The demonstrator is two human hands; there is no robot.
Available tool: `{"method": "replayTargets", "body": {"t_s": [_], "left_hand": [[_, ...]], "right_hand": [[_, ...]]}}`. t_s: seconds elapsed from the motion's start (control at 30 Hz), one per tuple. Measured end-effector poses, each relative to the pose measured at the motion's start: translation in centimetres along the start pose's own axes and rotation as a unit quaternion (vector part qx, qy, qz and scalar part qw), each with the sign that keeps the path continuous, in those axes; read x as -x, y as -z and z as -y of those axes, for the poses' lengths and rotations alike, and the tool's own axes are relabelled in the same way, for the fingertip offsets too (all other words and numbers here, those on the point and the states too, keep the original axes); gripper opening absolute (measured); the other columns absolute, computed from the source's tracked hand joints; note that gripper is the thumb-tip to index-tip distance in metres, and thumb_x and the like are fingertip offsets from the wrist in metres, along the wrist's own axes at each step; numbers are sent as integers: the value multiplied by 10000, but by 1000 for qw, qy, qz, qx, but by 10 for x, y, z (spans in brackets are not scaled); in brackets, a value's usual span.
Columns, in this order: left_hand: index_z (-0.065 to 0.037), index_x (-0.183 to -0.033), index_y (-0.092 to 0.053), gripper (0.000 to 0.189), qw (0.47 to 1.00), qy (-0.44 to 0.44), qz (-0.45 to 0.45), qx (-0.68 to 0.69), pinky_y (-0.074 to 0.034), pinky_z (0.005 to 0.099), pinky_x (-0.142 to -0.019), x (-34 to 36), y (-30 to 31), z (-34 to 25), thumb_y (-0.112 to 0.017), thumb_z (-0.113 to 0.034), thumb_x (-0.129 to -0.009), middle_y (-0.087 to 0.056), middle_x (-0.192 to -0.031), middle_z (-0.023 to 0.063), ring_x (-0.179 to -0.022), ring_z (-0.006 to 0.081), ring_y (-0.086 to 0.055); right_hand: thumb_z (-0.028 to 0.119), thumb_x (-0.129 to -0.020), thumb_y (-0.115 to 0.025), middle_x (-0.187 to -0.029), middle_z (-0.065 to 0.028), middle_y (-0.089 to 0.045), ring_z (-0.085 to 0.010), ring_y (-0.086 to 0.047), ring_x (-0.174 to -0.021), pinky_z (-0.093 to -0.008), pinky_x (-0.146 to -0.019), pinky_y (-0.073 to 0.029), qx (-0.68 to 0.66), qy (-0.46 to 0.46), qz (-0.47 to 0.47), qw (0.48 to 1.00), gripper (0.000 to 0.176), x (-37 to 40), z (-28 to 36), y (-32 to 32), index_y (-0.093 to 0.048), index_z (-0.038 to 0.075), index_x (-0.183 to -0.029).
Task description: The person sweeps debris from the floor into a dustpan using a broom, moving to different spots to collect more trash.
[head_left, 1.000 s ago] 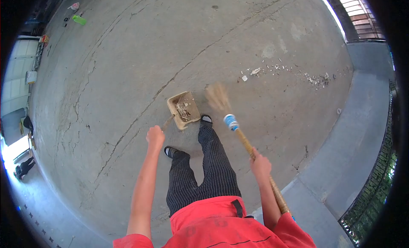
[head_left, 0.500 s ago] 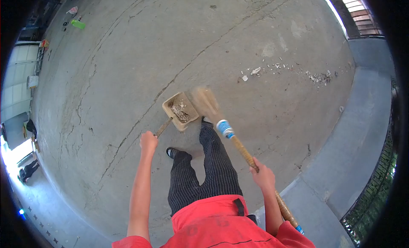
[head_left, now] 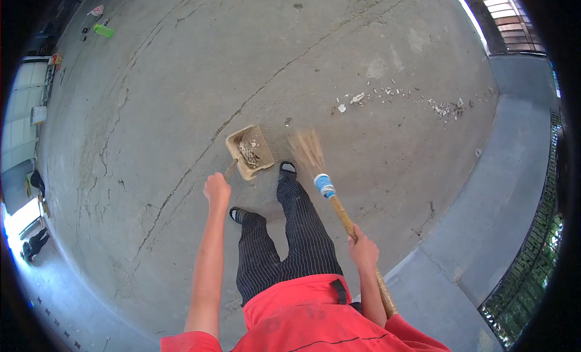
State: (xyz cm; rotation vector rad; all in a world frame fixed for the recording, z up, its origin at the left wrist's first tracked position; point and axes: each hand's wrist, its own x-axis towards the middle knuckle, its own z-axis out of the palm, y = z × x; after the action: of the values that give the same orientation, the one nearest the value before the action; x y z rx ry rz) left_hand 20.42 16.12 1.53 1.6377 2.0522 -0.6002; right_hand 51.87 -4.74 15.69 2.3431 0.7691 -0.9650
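A person's left hand (head_left: 217, 188) grips the handle of a dustpan (head_left: 250, 152) holding debris, while the right hand (head_left: 364, 250) is closed around a broom (head_left: 343, 216), its bristles to the right of the dustpan. Scattered rubble (head_left: 446, 108) lies on the concrete floor (head_left: 181, 98), well to the right of the dustpan and farther ahead.

- We count one broom (head_left: 325, 185) and one dustpan (head_left: 232, 147).
- We have two hands: left hand (head_left: 217, 187), right hand (head_left: 364, 250).
- We wear two sandals (head_left: 288, 167), one red shirt (head_left: 302, 315).
- We see one green object (head_left: 103, 30).
- We find many debris pieces (head_left: 357, 98), too small to count.
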Motion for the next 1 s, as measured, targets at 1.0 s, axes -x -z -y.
{"method": "replayTargets", "body": {"t_s": [1.0], "left_hand": [[0, -889, -614, 255, 999, 13, 41, 10, -498, 436, -720, -18, 15, -5, -646, -216, -756, -620, -896, 199, -860, 358, -606]], "right_hand": [[298, -813, -563, -846, -105, -648, -305, -621, -796, -423, -687, -487, 14, 6, -135, 991, 449, -122, -15, 61, -463, 249, -1248]]}}
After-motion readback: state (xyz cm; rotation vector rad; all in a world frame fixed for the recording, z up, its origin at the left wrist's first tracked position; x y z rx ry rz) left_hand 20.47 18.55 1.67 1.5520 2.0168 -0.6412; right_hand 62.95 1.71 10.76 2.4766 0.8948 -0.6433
